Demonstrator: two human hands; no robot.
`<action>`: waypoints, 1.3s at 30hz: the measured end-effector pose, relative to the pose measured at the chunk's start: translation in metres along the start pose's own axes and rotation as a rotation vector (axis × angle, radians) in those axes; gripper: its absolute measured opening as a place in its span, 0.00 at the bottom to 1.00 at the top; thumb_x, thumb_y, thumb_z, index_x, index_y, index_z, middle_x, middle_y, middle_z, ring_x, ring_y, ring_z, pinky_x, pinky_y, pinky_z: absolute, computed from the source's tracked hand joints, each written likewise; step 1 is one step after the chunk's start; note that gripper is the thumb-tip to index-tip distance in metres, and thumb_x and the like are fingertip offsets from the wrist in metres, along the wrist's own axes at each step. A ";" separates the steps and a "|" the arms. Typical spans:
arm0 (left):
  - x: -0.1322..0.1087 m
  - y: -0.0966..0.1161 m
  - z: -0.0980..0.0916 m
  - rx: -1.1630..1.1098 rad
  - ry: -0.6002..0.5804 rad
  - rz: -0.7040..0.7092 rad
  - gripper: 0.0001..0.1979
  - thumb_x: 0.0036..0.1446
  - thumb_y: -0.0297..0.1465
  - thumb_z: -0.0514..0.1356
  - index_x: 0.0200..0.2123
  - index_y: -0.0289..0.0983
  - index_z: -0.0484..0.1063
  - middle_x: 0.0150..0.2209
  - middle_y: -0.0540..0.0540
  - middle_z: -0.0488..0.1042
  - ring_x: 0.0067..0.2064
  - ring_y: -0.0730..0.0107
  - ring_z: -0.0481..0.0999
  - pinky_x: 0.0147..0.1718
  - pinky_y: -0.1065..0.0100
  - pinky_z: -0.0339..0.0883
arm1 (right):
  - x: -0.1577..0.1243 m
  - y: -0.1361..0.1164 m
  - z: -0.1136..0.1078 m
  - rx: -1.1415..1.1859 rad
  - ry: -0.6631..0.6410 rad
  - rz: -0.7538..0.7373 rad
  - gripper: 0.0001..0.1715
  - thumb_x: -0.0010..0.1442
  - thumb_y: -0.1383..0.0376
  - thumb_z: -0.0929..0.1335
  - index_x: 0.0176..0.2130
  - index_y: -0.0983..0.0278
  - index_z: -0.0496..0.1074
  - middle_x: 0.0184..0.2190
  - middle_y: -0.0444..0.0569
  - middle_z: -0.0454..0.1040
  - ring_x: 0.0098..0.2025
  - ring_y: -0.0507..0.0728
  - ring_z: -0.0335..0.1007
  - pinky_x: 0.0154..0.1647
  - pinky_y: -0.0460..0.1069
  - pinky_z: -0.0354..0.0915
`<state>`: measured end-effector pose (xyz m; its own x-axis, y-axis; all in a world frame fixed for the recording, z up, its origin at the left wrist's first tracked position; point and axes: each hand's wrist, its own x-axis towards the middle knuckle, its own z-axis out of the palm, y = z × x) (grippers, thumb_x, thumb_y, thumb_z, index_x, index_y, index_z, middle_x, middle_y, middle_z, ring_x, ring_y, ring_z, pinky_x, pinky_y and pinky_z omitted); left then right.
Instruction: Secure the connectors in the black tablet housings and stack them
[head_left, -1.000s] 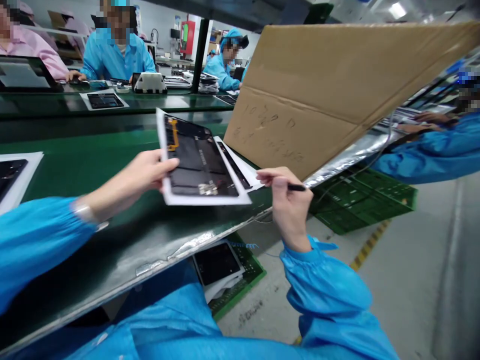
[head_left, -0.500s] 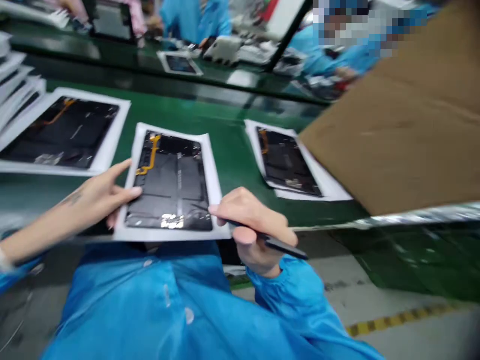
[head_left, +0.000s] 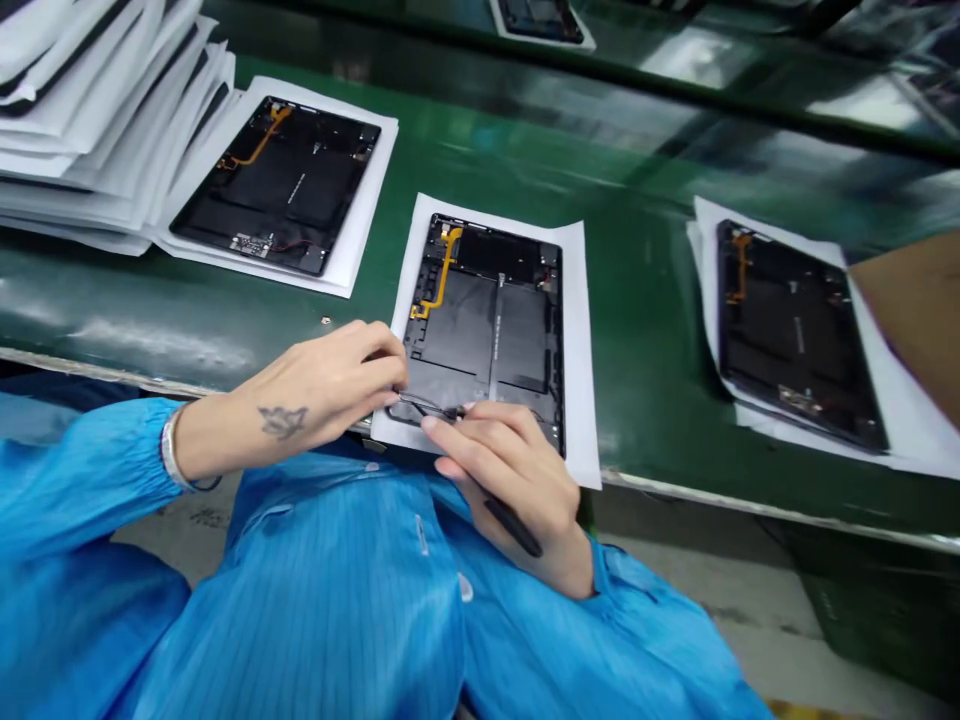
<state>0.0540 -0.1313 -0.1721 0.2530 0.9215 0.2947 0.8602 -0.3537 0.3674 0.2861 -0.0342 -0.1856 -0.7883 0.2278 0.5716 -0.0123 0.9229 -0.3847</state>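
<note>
An opened tablet (head_left: 469, 320) with its inside facing up rests on white sheeting (head_left: 581, 400) at the bench's front edge. An orange flex cable (head_left: 446, 275) runs along its left side. At the tablet's lower left corner, my left hand (head_left: 341, 380) is closed in a pinch; what it grips is too small to make out. Thin dark strands (head_left: 424, 405) lie between both hands' fingertips, perhaps a wire or tool tips. My right hand (head_left: 517, 465) is closed round a slim black tool (head_left: 514, 527) over the lower edge, hiding part of it.
Another opened tablet (head_left: 277, 190) lies on white sheeting to the left, beside a tall stack of white sheets (head_left: 112, 160). A third opened tablet (head_left: 799, 335) is at right, near brown cardboard (head_left: 919, 290). The green bench (head_left: 645, 330) has a raised ledge behind.
My left hand has gone from holding the tablet's left edge to pinching at its lower left corner. My right hand has shifted left along the lower edge. The view has tilted down.
</note>
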 end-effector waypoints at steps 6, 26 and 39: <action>0.015 -0.002 -0.002 -0.008 -0.134 0.004 0.06 0.71 0.30 0.51 0.41 0.38 0.67 0.45 0.45 0.68 0.41 0.65 0.70 0.36 0.65 0.64 | -0.002 0.006 0.015 -0.087 -0.002 -0.072 0.21 0.67 0.71 0.69 0.58 0.66 0.71 0.37 0.52 0.81 0.41 0.59 0.73 0.47 0.57 0.74; 0.008 0.009 0.013 -0.376 0.086 -0.088 0.05 0.69 0.25 0.54 0.42 0.39 0.68 0.39 0.49 0.75 0.37 0.72 0.74 0.37 0.71 0.66 | -0.005 0.011 0.010 0.461 0.439 0.356 0.16 0.73 0.64 0.60 0.47 0.57 0.76 0.31 0.46 0.76 0.41 0.60 0.77 0.57 0.68 0.71; 0.010 0.019 0.009 -0.461 0.103 -0.311 0.08 0.67 0.27 0.58 0.48 0.41 0.66 0.35 0.52 0.76 0.34 0.73 0.78 0.32 0.73 0.68 | 0.028 0.004 0.017 -0.264 -0.032 0.035 0.08 0.67 0.72 0.66 0.37 0.63 0.73 0.33 0.51 0.75 0.34 0.58 0.63 0.33 0.54 0.58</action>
<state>0.0765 -0.1277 -0.1705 -0.0460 0.9814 0.1865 0.5990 -0.1223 0.7914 0.2541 -0.0292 -0.1833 -0.8047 0.2550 0.5362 0.1728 0.9646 -0.1994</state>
